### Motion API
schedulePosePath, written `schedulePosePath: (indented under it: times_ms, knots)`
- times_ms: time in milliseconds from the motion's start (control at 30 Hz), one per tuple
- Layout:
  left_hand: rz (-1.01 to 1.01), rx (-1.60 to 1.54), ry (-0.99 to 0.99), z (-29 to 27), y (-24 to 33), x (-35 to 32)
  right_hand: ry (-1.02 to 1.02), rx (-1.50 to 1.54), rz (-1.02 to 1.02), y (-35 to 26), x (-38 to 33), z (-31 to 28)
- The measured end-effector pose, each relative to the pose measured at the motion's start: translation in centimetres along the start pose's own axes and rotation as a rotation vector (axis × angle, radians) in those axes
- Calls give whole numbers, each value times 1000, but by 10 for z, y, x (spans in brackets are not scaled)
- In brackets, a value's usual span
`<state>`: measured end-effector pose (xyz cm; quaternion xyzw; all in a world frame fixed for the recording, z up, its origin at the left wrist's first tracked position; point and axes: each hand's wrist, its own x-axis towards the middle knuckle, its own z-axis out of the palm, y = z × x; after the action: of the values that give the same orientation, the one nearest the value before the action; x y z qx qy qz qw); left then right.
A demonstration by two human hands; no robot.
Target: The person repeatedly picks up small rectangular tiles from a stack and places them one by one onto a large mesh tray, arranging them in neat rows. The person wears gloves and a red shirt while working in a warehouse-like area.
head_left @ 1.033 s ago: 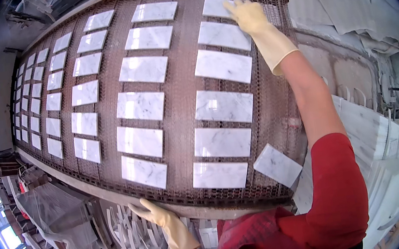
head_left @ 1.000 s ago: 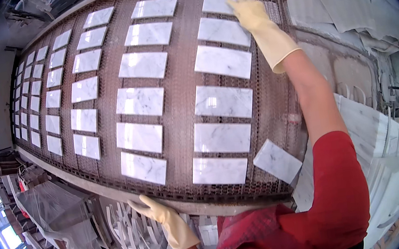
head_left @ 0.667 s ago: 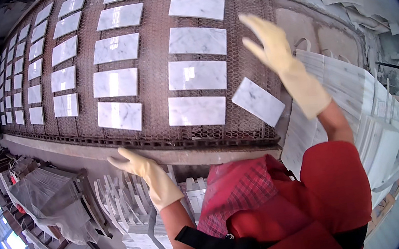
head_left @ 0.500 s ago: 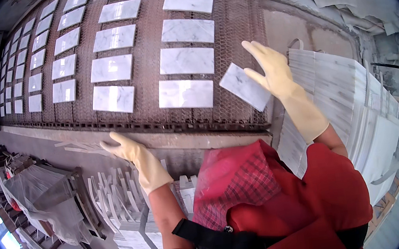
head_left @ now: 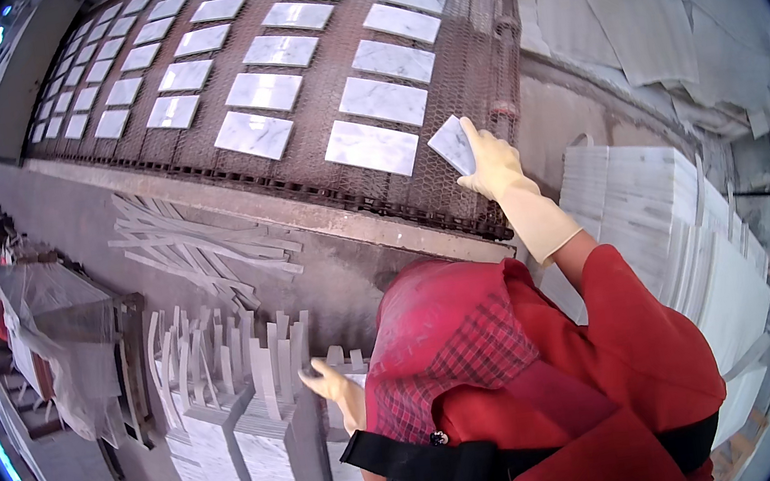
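**Tile lifted at the belt's near corner**

The mesh conveyor belt (head_left: 319, 186) carries rows of marble tiles (head_left: 371, 148). Right hand (head_left: 494, 166) grips a small tile (head_left: 452, 145) over the belt's near corner. Left hand (head_left: 334, 385), fingers curled, touches upright slabs (head_left: 257, 374) below the belt.

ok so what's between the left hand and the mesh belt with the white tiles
In the head view, a bare grey concrete ledge with a loose pile of thin white stone strips lies between the left hand and the mesh belt.
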<state>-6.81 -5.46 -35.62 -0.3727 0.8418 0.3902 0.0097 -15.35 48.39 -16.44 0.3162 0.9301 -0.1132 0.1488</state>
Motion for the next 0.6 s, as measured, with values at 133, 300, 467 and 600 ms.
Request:
schedulePosePath:
  times_ms: [133,300,467,600]
  knots:
    - [-154,9,72,-3,-108,-4,5,33,-20,10,1,-8]
    - [-331,-74,-12,10,-175,-19,5,-3,-204,32,-3,-9]
    - [-253,8,-103,25,-185,-16,17,33,-361,46,-10,8]
    - [-291,-84,-232,33,-128,-15,20,35,-378,64,-12,13]
